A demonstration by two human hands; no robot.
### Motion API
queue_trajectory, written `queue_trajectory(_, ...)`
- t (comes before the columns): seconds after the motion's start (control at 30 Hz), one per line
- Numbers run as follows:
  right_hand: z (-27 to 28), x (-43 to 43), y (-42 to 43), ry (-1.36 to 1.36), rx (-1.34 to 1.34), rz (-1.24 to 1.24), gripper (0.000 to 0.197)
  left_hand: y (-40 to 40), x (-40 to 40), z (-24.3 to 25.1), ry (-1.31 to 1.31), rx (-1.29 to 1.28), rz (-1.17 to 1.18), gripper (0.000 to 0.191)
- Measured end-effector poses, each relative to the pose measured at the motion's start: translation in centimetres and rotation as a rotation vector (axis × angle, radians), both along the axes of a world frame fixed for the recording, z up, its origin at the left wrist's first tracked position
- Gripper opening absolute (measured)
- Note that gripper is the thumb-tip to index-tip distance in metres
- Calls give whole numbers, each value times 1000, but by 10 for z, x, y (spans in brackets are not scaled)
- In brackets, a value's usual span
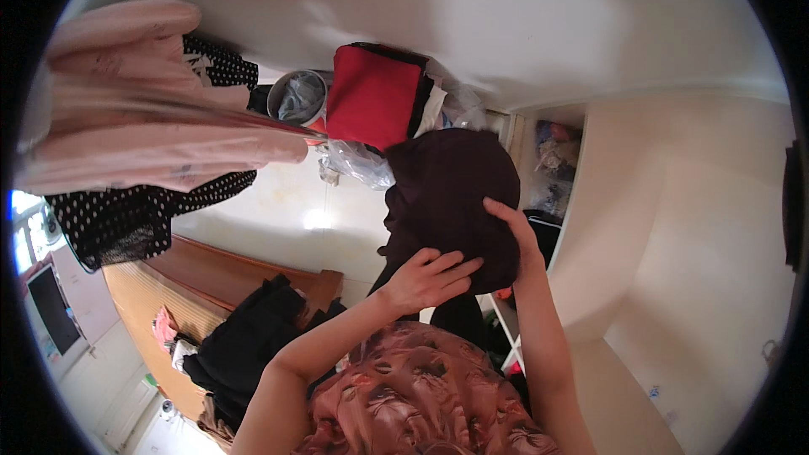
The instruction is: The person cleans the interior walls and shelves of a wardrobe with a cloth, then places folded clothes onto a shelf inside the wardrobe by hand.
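Note:
In front of my body is a dark maroon folded garment [452,189], a thick bundle with uneven edges on its left side. My right hand [519,227] grips the garment's right side, its thumb on the upper face and the other fingers hidden behind. Across the lower part of the cloth lies my left hand [436,278], palm down and fingers spread, touching the surface. Just beyond the bundle is a stack of folded clothes with a red cloth [373,95] on top.
Pink garments [139,95] and a black polka-dot garment [107,221] hang at the left. A bin [272,98] and a clear plastic bag [360,164] sit near the stack. Black clothes [246,328] lie on a bed [133,291]. White shelving [578,170] stands right.

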State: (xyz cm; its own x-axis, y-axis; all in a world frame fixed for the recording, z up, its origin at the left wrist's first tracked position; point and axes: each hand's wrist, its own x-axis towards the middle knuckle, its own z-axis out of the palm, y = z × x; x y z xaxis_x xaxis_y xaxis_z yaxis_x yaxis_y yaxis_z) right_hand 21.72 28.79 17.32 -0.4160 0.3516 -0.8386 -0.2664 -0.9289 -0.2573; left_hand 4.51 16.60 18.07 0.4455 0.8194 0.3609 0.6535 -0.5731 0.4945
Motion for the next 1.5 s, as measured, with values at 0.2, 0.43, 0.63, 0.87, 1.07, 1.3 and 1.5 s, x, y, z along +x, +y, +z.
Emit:
queue_trajectory(0.2, 39, 31, -12, -67, 286, -121, 68, -75, -6, -9, -174, -530, 104, 31)
queue_trajectory(0.43, 78, 55, -12, -105, 603, 76, 68, -9, 20, 137, -482, 94, 680, 45)
queue_trajectory(0.63, 88, 67, -27, -71, 717, 267, 65, 16, -16, 19, -35, -273, 754, 46)
queue_trajectory(0.87, 88, 86, -33, -105, 615, 183, 64, 25, 30, 113, -422, 61, 678, 59)
queue_trajectory(1.07, 121, 71, -42, -3, 594, 183, 64, 37, -17, 10, 174, -522, 940, 39)
queue_trajectory(1.3, 114, 81, -24, -73, 618, 33, 56, 5, 12, 64, -747, -584, 703, 36)
queue_trajectory(1.5, 158, 24, -70, -811, 1209, 829, 69, 7, 76, 98, -1352, -605, 327, 112)
